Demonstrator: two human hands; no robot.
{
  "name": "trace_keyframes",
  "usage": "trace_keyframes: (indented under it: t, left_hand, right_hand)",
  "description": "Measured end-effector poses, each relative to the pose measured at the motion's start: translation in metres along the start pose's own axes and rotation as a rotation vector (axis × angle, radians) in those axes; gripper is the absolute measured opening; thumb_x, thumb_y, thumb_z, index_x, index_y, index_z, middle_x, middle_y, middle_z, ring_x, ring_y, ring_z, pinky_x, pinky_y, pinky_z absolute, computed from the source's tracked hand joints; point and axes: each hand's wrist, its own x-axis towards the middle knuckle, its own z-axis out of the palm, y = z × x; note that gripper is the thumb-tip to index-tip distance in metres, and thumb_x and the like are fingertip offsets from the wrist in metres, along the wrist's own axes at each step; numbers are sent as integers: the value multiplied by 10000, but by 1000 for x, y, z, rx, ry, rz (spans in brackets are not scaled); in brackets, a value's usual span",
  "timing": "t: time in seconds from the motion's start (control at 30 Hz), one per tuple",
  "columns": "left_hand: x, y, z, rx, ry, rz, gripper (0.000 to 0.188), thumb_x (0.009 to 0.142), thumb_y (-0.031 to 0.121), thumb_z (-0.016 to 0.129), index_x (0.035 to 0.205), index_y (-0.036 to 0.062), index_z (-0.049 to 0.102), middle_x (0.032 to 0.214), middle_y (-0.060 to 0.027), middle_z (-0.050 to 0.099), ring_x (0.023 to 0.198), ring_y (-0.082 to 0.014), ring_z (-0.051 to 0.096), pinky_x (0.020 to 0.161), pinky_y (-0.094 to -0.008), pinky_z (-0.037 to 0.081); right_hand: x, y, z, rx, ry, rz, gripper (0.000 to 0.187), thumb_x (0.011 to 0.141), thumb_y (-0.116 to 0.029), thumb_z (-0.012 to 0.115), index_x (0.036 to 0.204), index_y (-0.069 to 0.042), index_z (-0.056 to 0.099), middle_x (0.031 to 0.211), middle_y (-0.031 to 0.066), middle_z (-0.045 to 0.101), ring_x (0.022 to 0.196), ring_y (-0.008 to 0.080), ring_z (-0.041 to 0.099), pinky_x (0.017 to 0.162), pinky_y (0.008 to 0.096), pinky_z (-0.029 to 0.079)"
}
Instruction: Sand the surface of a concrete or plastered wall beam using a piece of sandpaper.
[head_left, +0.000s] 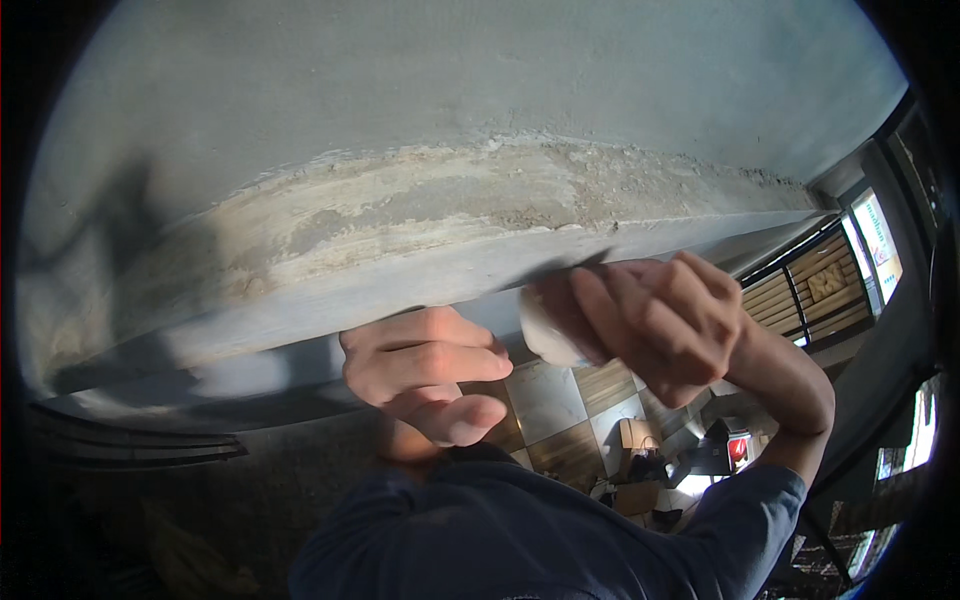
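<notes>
In front of me runs a rough plastered ledge (420, 205), cream and grey, along the wall. My right hand (675, 325) grips a thin, flat brown blade (562, 305) just below the ledge's front edge. A lump of white, putty-like paste (543, 335) clings to the blade's left end. Beside it on the left is my left hand (428, 370), close under the ledge's front face. Its fingers are half bent toward the right, the thumb apart from them, with nothing visible between. Whether its far side touches the ledge is hidden.
Far below is a checkered tile floor (550, 405). A cardboard box (637, 440) and a dark device with a red light (738, 450) stand down there. A slatted wooden panel (825, 285) is at the right. Dark rails (150, 447) are at the lower left.
</notes>
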Motion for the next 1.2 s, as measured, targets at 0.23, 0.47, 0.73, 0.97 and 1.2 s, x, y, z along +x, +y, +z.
trace_keyframes:
  t: [0.23,0.47,0.73,0.97,1.2]
  left_hand:
    - [4,2,-1,75,-65,-32,192,783,224,755,651,104,685,561,3,626,434,-86,555,404,-202,386]
    - [5,8,5,80,-44,-112,201,776,204,746,624,95,673,551,2,615,423,-84,539,395,-199,375]
    - [6,6,5,85,-13,-110,195,777,178,748,624,81,677,590,-8,650,420,-71,532,385,-196,367]
    - [6,10,10,94,18,-126,250,769,199,762,575,107,634,536,4,602,407,-67,504,376,-201,341]
    - [3,10,2,91,-12,-100,370,748,241,786,512,111,533,454,24,457,372,-93,394,380,-232,254]
  right_hand:
    - [-4,-8,3,-10,-14,21,291,720,-161,783,976,-26,751,830,41,621,679,109,606,461,223,534]
    - [-9,-2,-11,-18,-34,44,304,644,-158,738,919,-31,763,825,22,635,670,106,617,515,224,561]
    - [-11,3,-11,-60,-98,67,355,563,-107,734,887,38,737,741,20,537,619,117,576,494,240,558]
    - [-10,-5,0,-45,40,52,451,485,-108,662,905,33,743,738,29,569,624,131,583,499,238,573]
    - [3,-5,-4,-27,28,-5,335,571,-109,777,878,22,742,743,8,584,627,113,579,476,217,523]
